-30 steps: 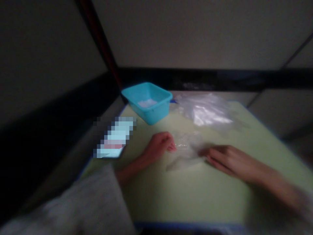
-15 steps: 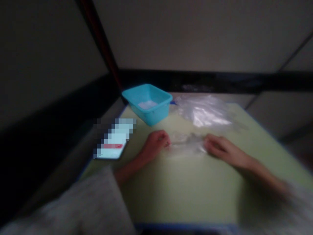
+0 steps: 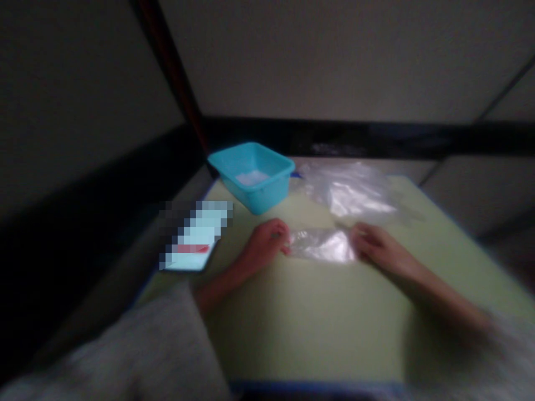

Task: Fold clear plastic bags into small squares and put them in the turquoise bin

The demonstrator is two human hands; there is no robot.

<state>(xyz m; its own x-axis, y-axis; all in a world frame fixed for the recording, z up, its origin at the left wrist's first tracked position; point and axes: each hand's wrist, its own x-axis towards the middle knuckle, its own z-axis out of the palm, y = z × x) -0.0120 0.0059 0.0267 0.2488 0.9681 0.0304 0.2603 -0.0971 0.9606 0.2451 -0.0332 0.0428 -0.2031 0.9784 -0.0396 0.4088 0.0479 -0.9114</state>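
Observation:
A small clear plastic bag [image 3: 321, 245] stretches between my two hands, low over the table or touching it; I cannot tell which. My left hand [image 3: 271, 238] pinches its left end with curled fingers. At the opposite end, my right hand [image 3: 371, 244] is closed on the bag, its fingertips partly hidden and blurred. Light glints off the bag's surface, and nothing inside it can be made out. Beyond my right hand lies a pile of larger clear plastic [image 3: 355, 192].
A turquoise basin [image 3: 267, 197] with something whitish in it stands at the table's back left. To the left lies a lit phone-like screen [image 3: 188, 262], partly blurred out. The pale yellow-green table [image 3: 317, 328] has blue edges. Walls rise behind it.
The bag between my hands has been drawn flatter and straighter and now catches more light. Both hands keep their hold and have shifted only slightly.

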